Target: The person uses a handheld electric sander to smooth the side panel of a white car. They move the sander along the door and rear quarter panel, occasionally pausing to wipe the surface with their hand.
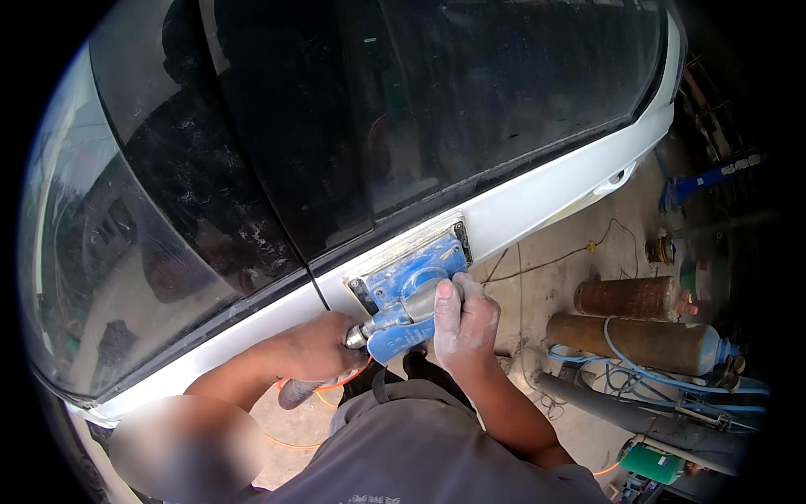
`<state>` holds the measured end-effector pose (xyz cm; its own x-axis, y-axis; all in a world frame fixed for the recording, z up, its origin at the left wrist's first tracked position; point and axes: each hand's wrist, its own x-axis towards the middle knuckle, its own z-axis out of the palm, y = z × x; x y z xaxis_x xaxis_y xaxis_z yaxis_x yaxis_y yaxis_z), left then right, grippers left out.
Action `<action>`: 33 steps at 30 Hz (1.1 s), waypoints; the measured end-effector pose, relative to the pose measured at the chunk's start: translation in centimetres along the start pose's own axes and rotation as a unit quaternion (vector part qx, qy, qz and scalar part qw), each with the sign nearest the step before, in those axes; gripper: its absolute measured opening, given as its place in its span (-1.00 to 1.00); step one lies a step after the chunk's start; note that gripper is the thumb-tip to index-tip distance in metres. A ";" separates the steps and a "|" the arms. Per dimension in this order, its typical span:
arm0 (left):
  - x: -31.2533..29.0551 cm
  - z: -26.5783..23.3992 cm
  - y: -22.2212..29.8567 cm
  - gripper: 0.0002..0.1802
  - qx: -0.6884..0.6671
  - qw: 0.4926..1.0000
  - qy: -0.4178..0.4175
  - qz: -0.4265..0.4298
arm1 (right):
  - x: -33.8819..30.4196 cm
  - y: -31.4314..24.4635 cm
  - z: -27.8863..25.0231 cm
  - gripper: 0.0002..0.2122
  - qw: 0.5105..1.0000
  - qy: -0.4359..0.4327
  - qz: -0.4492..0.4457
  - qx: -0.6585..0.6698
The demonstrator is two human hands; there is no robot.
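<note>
A blue rectangular air sander (pixel 411 273), coated in pale dust, lies with its pad against the white car door (pixel 512 202) just below the window. My right hand (pixel 468 323), whitened with dust, is closed on the sander's grey grip, thumb on top. My left hand (pixel 326 346) is closed at the tool's rear end, beside a metal fitting (pixel 357 338); its fingertips are hidden. From beneath that hand come a grey ribbed hose (pixel 296 393) and a thin orange hose (pixel 348 376).
Dark dusty car windows (pixel 495 92) fill the far side. Rust-brown gas cylinders (pixel 625 340) lie on the floor at right, with looped blue hoses (pixel 646 370) around them. A blue metal tool (pixel 705 181) and a green container (pixel 651 464) are farther right. A cable (pixel 554 267) crosses the floor.
</note>
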<state>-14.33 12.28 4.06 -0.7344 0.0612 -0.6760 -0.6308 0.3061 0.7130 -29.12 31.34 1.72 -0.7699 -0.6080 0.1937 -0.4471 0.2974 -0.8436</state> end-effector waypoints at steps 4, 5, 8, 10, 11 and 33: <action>0.0 0.2 -0.2 -0.69 0.026 0.999 0.002 0.020 | -0.7 0.9 0.4 -0.63 0.999 0.029 -0.040 -0.014; 0.0 0.3 -0.1 -0.68 0.046 0.999 -0.009 0.024 | -0.7 1.0 0.3 -0.63 0.999 0.028 -0.038 -0.011; 0.4 0.0 -0.4 -0.68 -0.003 1.000 -0.006 -0.008 | 0.6 -0.1 -0.2 -0.62 1.000 0.012 -0.025 -0.013; 0.4 0.0 0.0 -0.68 -0.024 1.000 0.003 0.007 | 0.1 0.0 -0.4 -0.62 1.000 0.010 0.001 -0.020; 0.4 0.0 0.3 -0.67 0.007 1.000 0.003 -0.001 | 0.1 0.1 -0.5 -0.62 1.000 0.009 0.011 -0.023; 0.5 0.4 1.3 -0.60 0.004 0.999 0.003 -0.046 | 0.2 1.0 -0.3 -0.60 0.999 0.030 -0.011 0.009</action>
<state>-15.45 13.10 4.58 -0.6754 0.0272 -0.7370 -0.6932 0.3175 0.6470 -29.87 31.73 1.09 -0.7864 -0.5688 0.2410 -0.4562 0.2717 -0.8474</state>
